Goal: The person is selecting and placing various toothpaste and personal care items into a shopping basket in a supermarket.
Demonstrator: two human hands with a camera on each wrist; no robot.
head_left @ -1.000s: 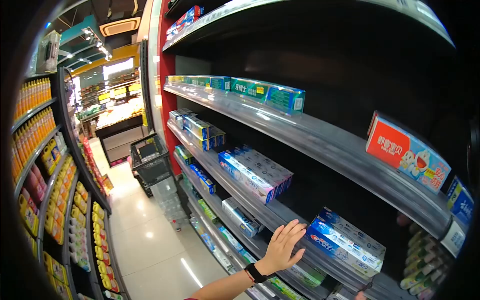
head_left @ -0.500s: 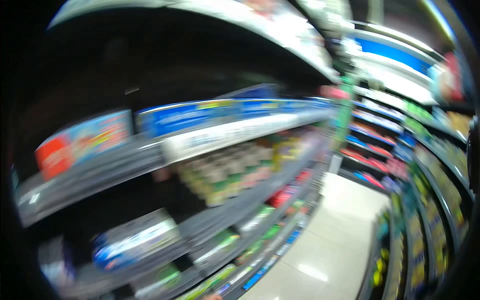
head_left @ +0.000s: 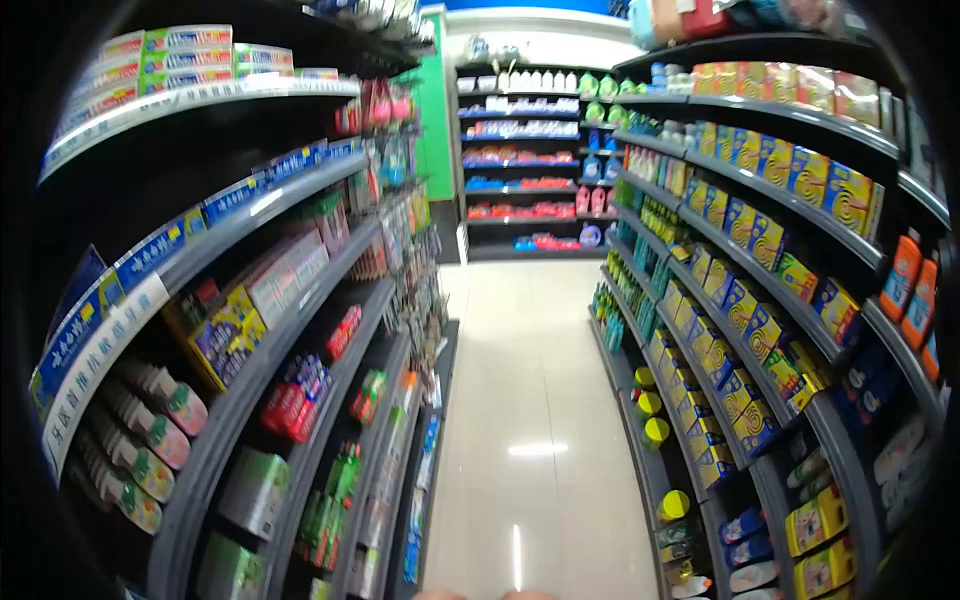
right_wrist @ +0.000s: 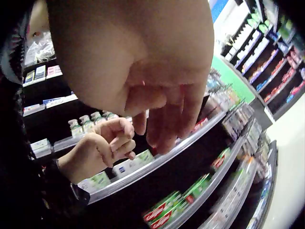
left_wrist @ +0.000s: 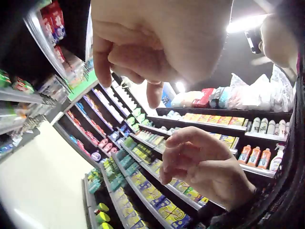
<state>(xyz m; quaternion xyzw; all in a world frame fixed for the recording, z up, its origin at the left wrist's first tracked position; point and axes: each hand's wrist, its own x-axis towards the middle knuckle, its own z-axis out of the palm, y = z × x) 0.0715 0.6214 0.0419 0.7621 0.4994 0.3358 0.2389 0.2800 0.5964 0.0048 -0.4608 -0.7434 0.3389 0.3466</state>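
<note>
My left hand fills the top of the left wrist view, its fingers loosely bent and nothing in them. Across from it hangs my right hand, also relaxed and without anything in its grasp. In the right wrist view the right hand looms large with fingers hanging down, while the left hand appears lower, fingers loosely curled. Both are held in front of the body, apart from the shelves. Only slivers of them show at the bottom edge of the head view.
Shelves on the left carry toothpaste boxes, toothbrush packs and green-and-white boxes. To the right stand yellow-and-blue boxes and orange bottles. A pale tiled floor runs between them to a shelf unit at the far end.
The head view has swung right, from the toothpaste shelf to the aisle. The left hand, earlier at the Crest boxes on a shelf, is now low in front of the body.
</note>
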